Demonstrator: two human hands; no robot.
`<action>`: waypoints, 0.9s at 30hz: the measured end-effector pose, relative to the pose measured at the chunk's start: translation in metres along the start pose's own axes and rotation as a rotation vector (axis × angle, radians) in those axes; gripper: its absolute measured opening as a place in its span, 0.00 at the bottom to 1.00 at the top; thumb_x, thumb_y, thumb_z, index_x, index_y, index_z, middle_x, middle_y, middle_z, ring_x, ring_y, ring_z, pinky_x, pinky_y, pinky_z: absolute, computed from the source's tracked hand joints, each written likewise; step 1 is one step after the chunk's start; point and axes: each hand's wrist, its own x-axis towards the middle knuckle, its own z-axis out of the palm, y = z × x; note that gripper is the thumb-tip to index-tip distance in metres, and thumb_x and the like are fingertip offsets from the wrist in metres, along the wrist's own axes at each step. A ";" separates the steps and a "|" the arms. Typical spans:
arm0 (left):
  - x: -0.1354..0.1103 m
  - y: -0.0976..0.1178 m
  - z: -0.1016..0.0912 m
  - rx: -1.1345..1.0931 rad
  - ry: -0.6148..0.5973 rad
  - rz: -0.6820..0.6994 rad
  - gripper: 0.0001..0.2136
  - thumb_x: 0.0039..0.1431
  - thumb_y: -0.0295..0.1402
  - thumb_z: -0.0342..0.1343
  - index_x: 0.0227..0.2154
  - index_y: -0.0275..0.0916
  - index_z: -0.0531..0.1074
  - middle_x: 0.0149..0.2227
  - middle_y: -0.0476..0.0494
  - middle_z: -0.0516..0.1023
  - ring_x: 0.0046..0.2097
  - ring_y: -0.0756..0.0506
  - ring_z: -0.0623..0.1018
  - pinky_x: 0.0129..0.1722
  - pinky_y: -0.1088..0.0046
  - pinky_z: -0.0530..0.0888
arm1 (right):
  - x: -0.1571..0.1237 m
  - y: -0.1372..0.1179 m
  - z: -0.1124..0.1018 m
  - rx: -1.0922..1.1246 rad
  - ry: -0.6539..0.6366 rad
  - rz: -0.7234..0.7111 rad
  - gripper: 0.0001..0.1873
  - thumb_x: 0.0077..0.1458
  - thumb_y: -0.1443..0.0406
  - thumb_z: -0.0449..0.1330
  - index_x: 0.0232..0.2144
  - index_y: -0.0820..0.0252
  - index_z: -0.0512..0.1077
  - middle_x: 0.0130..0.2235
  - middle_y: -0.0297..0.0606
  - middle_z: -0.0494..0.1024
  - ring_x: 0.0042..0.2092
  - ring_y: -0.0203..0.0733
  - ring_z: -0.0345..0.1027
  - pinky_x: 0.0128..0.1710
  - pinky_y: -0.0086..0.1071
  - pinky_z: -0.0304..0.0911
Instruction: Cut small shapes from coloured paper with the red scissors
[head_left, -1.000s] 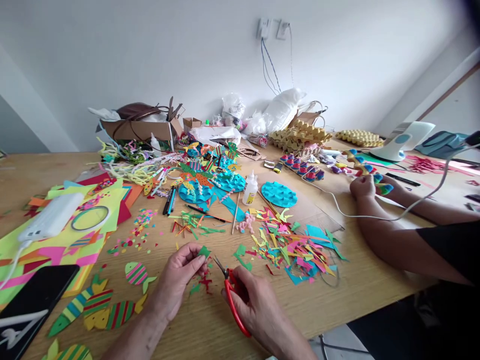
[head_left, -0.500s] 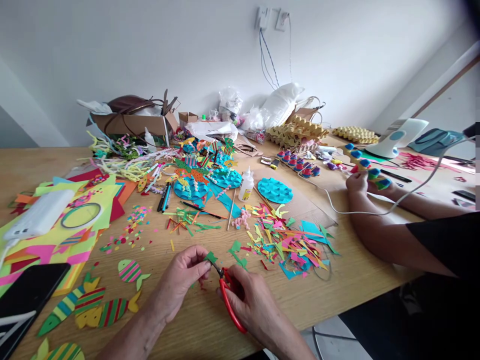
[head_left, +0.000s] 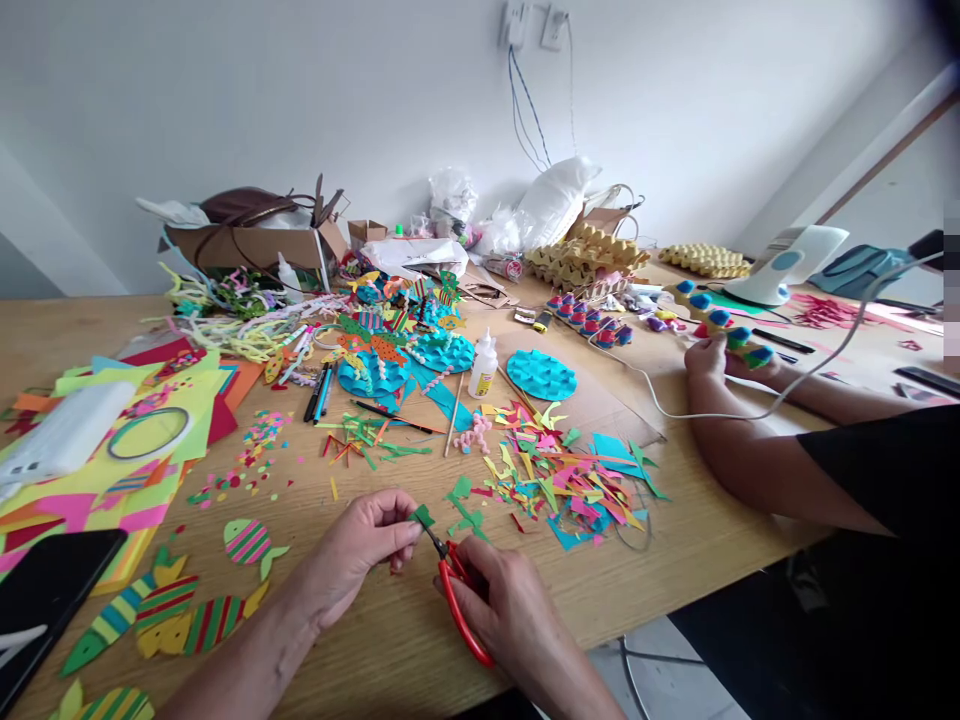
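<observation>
One green paper scrap [head_left: 424, 516], pinched by the left fingers [head_left: 399, 538] at the tips of the red scissors [head_left: 454, 608] clasped in the right fingers [head_left: 478, 553], is best kept taut.

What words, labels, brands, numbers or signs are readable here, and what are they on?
None can be read with certainty.
Bottle: its yellow label seems to carry print, too small to read.
Packet by the bags: a round red mark, too blurred to make out.
I can make out no lettering elsewhere.
</observation>
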 end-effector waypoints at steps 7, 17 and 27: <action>0.004 0.000 0.004 0.032 -0.012 -0.023 0.06 0.42 0.31 0.60 0.20 0.36 0.68 0.18 0.56 0.68 0.20 0.54 0.65 0.21 0.79 0.61 | 0.000 0.005 0.000 -0.023 0.060 0.024 0.13 0.53 0.63 0.52 0.19 0.58 0.59 0.17 0.31 0.62 0.19 0.33 0.52 0.20 0.28 0.42; 0.004 0.003 0.002 0.068 0.106 0.041 0.06 0.41 0.33 0.59 0.22 0.37 0.70 0.17 0.55 0.69 0.21 0.52 0.67 0.24 0.77 0.63 | -0.004 0.004 -0.031 -0.173 -0.044 0.060 0.11 0.51 0.65 0.53 0.19 0.58 0.64 0.18 0.32 0.66 0.20 0.34 0.53 0.21 0.28 0.41; 0.000 0.003 0.005 0.066 0.127 0.085 0.07 0.41 0.33 0.60 0.21 0.39 0.66 0.17 0.55 0.70 0.22 0.51 0.68 0.24 0.77 0.64 | 0.019 -0.006 -0.015 0.494 0.138 0.075 0.08 0.46 0.61 0.60 0.26 0.59 0.64 0.24 0.29 0.64 0.25 0.34 0.56 0.24 0.26 0.52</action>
